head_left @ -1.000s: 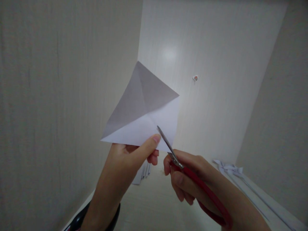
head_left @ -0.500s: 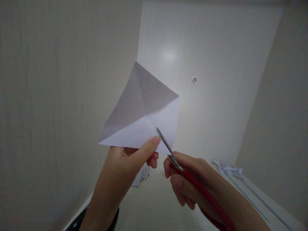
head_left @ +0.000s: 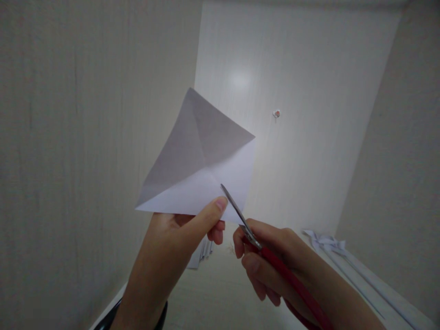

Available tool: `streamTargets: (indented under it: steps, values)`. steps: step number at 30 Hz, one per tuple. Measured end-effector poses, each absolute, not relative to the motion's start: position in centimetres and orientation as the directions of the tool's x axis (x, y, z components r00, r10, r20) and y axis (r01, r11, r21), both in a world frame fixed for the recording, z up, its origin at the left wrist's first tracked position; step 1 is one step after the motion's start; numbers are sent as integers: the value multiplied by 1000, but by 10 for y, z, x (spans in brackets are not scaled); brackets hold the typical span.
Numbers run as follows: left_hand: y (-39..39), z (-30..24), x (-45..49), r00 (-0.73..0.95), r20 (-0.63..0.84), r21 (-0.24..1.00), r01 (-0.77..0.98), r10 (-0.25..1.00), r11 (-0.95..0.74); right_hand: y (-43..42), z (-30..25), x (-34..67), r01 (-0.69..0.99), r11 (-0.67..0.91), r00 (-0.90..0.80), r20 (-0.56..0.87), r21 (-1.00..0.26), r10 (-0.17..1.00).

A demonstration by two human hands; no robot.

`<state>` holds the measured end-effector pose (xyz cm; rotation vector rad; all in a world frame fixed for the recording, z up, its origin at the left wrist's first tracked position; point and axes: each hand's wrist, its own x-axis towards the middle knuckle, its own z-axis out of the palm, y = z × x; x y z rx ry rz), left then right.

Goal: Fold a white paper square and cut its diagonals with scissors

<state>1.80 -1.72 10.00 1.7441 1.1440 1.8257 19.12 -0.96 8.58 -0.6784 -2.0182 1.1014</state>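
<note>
My left hand (head_left: 182, 233) pinches the lower edge of a creased white square of paper (head_left: 202, 160), held up in front of me with one corner pointing upward. My right hand (head_left: 271, 261) is closed round the red handles of a pair of scissors (head_left: 261, 247). The metal blades (head_left: 233, 206) point up and to the left, and they meet the paper's lower right edge just beside my left thumb.
A pale wood-grain surface (head_left: 223, 284) lies below the hands, with pale walls on three sides. A small stack of white paper (head_left: 202, 252) sits behind my left hand. White paper strips with a folded bow shape (head_left: 326, 240) lie at the right. A small round mark (head_left: 277, 113) is on the far panel.
The paper has drifted slightly left and its top corner has risen a little. The scissor blades sit a touch lower and to the left. Both hands keep their hold.
</note>
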Motion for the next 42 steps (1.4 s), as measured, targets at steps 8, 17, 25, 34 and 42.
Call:
streamTargets:
  steps: [8,17,25,34,42]
  values:
    - [-16,100,19,-168,640,759,290,750,-583,-15,93,189,242,433,-554,243,-868,796]
    - [-19,104,24,-202,617,782,266,761,-564,-16,94,189,299,398,-546,187,-867,816]
    - [-18,103,22,-135,613,786,199,778,-585,-14,93,191,281,362,-544,163,-889,823]
    - [-14,104,18,-164,602,788,277,781,-549,-10,95,195,204,308,-556,149,-929,818]
    - [-14,103,18,-227,627,772,307,745,-557,-9,95,195,127,167,-593,60,-978,803]
